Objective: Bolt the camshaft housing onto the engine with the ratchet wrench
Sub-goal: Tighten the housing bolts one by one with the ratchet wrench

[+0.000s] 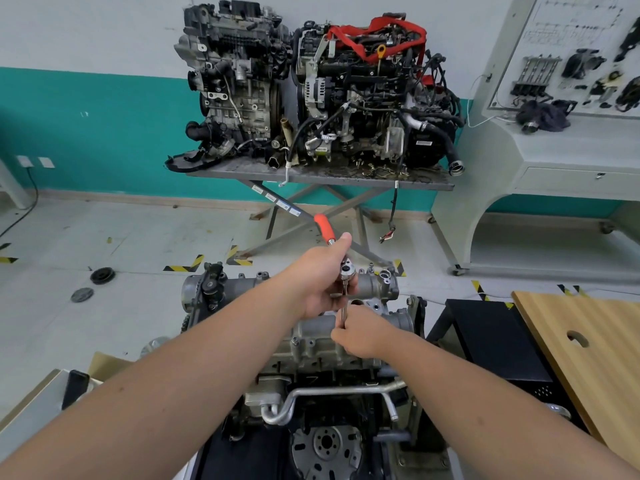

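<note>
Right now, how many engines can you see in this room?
3: two side by side on the grey stand by the wall, one right under the hands. Others may be out of view.

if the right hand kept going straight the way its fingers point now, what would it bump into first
Most likely the left hand, just ahead of the right hand, which pinches the thin steel extension bar of the red-handled ratchet wrench. Depth is unclear; it might instead meet the grey metal camshaft housing.

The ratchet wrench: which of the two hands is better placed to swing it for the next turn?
The left hand, probably. It grips the ratchet wrench near its head, below the red handle, so it can swing it. The right hand pinches the extension bar lower down, above the camshaft housing, and seems only to steady it.
</note>
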{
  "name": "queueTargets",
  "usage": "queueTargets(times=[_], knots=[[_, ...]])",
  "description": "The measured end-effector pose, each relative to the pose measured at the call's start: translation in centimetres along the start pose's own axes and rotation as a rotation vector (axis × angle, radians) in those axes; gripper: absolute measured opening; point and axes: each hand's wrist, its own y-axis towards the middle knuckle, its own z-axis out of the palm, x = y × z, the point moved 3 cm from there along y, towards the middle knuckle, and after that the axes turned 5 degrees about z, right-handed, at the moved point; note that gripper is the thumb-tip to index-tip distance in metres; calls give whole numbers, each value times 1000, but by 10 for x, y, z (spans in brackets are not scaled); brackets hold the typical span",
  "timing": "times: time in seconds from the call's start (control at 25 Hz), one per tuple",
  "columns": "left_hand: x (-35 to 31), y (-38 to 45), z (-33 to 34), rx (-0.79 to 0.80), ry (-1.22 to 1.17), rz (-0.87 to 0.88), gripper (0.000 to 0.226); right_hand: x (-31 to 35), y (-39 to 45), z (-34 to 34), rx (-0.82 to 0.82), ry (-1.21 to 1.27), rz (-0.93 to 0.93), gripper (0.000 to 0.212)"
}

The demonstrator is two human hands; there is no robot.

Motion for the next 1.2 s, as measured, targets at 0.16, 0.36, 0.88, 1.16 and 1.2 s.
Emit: queueTargets(times=[0.16, 0.36, 0.88, 1.16, 1.2], knots=[[1, 0, 0, 26, 17, 38, 42, -4, 2, 1, -6, 3, -16, 28], [6, 5, 3, 37, 11, 62, 43, -5, 2, 2, -9, -58, -18, 31], [-82, -31, -4, 106, -160, 232, 38, 64, -8, -86, -48, -118, -95, 31], [-32, -26, -30, 52, -224, 95, 31, 51, -4, -28, 99, -45, -119, 19], [-29, -27, -36, 24, -225, 91, 32, 55, -2, -18, 135, -27, -119, 18]])
